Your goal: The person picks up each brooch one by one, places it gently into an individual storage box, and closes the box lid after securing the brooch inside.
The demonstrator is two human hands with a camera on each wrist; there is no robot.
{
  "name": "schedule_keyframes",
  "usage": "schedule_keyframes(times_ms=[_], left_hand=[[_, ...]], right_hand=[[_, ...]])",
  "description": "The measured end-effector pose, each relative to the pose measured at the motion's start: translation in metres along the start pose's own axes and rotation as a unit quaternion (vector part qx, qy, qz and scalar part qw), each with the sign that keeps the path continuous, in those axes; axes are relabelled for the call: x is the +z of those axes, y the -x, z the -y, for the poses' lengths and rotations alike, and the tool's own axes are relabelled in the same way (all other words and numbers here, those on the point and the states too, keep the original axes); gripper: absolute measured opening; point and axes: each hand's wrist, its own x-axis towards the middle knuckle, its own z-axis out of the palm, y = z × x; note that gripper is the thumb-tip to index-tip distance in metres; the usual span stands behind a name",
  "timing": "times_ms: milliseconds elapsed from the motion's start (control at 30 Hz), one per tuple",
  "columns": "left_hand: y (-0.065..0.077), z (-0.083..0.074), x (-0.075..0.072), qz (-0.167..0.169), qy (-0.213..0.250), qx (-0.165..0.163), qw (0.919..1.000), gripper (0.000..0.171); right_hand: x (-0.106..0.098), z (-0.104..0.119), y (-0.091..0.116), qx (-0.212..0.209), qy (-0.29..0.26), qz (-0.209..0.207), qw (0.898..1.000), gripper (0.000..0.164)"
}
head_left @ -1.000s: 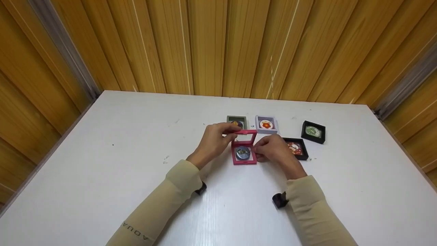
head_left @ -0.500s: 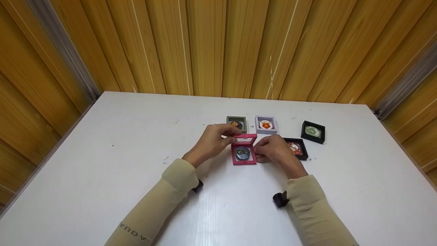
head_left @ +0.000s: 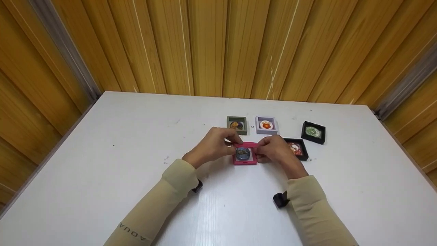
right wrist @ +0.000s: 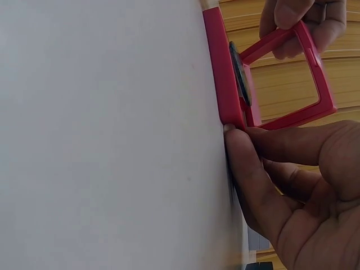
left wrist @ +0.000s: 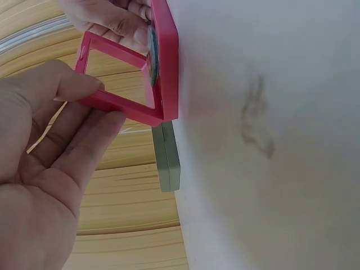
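A pink display case (head_left: 245, 162) with a hinged, windowed lid (left wrist: 115, 101) sits on the white table, its lid tilted partway over the base. On the base lies a round blue badge (head_left: 242, 153), seen edge-on in the right wrist view as a dark disc (right wrist: 240, 73). My left hand (head_left: 216, 143) pinches the lid's side edge between thumb and fingers. With its thumb and forefinger, my right hand (head_left: 275, 148) grips the base's right side near the hinge. Part of the lid's left edge is hidden behind the left fingers in the head view.
Behind the hands stand a green case (head_left: 237, 125) and a lilac case (head_left: 266, 125), each with a round badge. A black case (head_left: 300, 150) with a red badge is partly covered by the right hand. Another black case (head_left: 313, 132) with a green badge lies farther right.
My left hand has swung the pink lid down toward the base, from nearly upright to a lower tilt. The right hand has stayed at the base's side.
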Motion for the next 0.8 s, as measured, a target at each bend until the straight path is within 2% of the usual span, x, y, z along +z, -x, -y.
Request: schedule_keyframes(times_ms=[233,800], left_hand=[[0.0006,0.0006,0.0018,0.005,-0.023,0.034,0.9991,0.024],[0.0027,-0.0038,0.0049,0.045,-0.102,0.034,0.9932,0.021]], right_hand=[[0.0010,0.0005,-0.0006,0.007,0.000,0.000,1.000,0.012],[-0.0017,-0.0006,-0.0007,-0.001,0.026,-0.002,1.000,0.016]])
